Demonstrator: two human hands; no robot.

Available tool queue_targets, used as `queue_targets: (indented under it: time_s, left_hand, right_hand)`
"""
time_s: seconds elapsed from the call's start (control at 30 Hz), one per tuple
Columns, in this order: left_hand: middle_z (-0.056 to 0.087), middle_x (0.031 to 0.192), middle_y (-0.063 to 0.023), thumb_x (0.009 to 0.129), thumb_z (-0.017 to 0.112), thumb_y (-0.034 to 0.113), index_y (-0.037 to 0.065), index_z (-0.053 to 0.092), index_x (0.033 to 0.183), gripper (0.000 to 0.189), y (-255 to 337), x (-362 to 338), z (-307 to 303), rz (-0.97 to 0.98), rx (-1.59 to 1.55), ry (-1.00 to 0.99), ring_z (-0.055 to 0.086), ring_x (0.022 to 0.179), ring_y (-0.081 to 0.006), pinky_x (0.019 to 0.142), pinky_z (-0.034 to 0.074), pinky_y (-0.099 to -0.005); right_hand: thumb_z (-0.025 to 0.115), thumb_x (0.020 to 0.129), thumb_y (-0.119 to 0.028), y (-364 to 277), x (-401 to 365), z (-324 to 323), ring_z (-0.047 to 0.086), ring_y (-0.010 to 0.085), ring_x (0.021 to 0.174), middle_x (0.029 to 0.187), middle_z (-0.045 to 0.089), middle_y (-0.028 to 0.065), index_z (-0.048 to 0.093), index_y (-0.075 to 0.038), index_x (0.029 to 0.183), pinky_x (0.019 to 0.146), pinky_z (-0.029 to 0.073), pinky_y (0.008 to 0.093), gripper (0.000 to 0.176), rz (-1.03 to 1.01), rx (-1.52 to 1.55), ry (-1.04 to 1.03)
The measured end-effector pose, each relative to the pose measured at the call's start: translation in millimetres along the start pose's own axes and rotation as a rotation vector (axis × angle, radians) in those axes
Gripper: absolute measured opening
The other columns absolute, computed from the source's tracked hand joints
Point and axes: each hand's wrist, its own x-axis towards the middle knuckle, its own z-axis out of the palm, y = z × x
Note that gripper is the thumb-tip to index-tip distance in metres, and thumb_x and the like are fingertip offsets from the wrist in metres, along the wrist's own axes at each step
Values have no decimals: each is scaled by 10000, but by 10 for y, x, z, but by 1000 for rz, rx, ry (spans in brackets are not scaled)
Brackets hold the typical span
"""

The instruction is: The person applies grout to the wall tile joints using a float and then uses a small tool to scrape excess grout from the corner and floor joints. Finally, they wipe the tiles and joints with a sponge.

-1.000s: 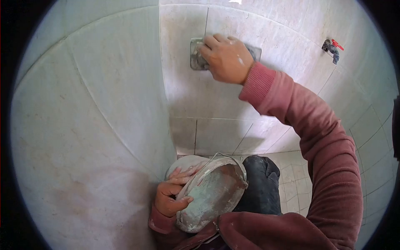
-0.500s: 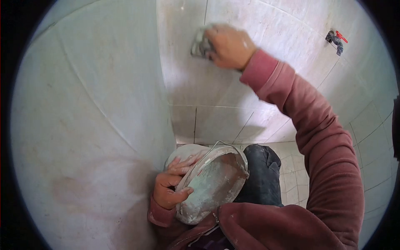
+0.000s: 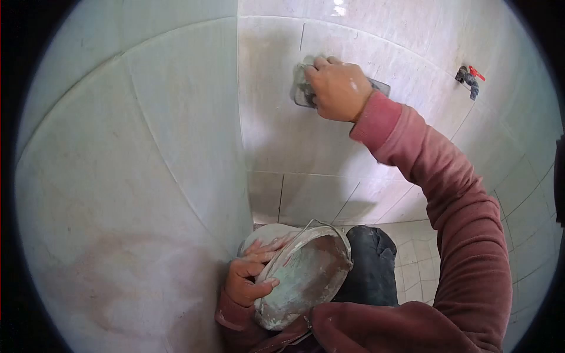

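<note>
Rectangular float (image 3: 303,97), at one o'clock against the tiled wall (image 3: 294,138), lies under the right hand (image 3: 343,89), whose fingers curl around it; its ends emerge at the hand's nine and three o'clock. The left hand (image 3: 250,280) pinches a bucket's (image 3: 334,259) rim near six o'clock.

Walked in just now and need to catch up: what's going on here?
A person is working at a tiled wall. The right hand holds a flat tool that looks to be against the tiles. The left hand grips the rim of a tilted bucket, its inside coated with pale residue. Dark lines show at some tile joints. A red-handled tap sits off to the right.
</note>
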Motion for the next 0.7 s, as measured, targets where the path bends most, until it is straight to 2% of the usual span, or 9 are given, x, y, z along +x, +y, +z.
queue_targets:
  time_s: [0.13, 0.23, 0.3, 0.33, 0.37, 0.43, 0.57, 0.67, 0.7]
  left_hand:
    - [594, 1044, -110, 534, 651, 80, 33, 643, 677, 150, 8, 38, -2, 11, 30, -40, 458, 1124, -276, 993, 152, -458]
    - [595, 1040, -108, 536, 650, 83, 34, 644, 680, 152, 6, -16, -2, -6, 38, -21, 451, 1131, -273, 992, 152, -457]
    - [597, 1037, -109, 537, 650, 84, 34, 644, 681, 153, 12, -13, 9, 1, 13, -8, 450, 1133, -272, 993, 150, -456]
    - [598, 1033, -110, 538, 649, 82, 33, 642, 675, 147, 9, 1, -7, 5, 21, -21, 452, 1131, -272, 994, 148, -457]
    - [599, 1030, -111, 539, 648, 81, 31, 640, 670, 141, 17, 10, -7, -1, 27, -37, 454, 1129, -271, 994, 147, -457]
    - [601, 1026, -112, 540, 646, 77, 31, 638, 666, 134, 46, 48, 24, -5, 20, -27, 455, 1128, -271, 995, 143, -458]
    - [599, 1027, -119, 541, 645, 70, 28, 628, 643, 112, 35, 3, 7, -28, 19, -19, 451, 1131, -277, 997, 134, -460]
    - [595, 1035, -122, 541, 645, 67, 22, 614, 622, 98, 73, 33, 6, -1, 30, -40, 451, 1130, -286, 999, 127, -456]
    - [595, 1035, -122, 541, 645, 67, 22, 614, 622, 98, 70, 45, 18, -5, 27, -43, 451, 1130, -286, 999, 127, -456]
  right_hand:
    - [613, 608, -109, 17, 98, -67, 540, 258, 813, 859, 526, 100, 532, -34, 891, 618, 474, 353, 304, 3, 68, 92]
    - [610, 595, -105, 8, 105, 93, 542, 253, 814, 844, 526, 97, 538, -35, 863, 607, 475, 349, 285, -110, -18, 205]
    - [601, 584, -95, -37, -19, 61, 542, 253, 813, 846, 526, 92, 544, -38, 823, 613, 475, 340, 253, -94, 1, 9]
    - [592, 618, -118, -73, -3, -48, 541, 246, 882, 908, 545, 106, 581, -42, 822, 713, 471, 339, 218, -57, 17, -82]
    - [592, 618, -118, -69, 34, -14, 541, 246, 882, 908, 545, 106, 581, -42, 822, 713, 471, 339, 218, -55, 16, -84]
    - [594, 570, -101, -25, 83, 80, 541, 260, 823, 843, 529, 99, 570, -45, 760, 621, 479, 349, 200, -83, 22, 238]
    - [605, 588, -124, -48, -73, 16, 544, 267, 803, 819, 521, 101, 558, -53, 808, 615, 477, 361, 235, -15, 22, -27]
    - [599, 595, -125, 48, 52, -77, 552, 278, 781, 811, 525, 109, 548, -57, 815, 604, 479, 367, 236, 26, 65, 7]
    - [595, 598, -127, 88, 151, -92, 554, 283, 779, 811, 530, 114, 549, -55, 813, 607, 480, 370, 232, -6, 68, 191]
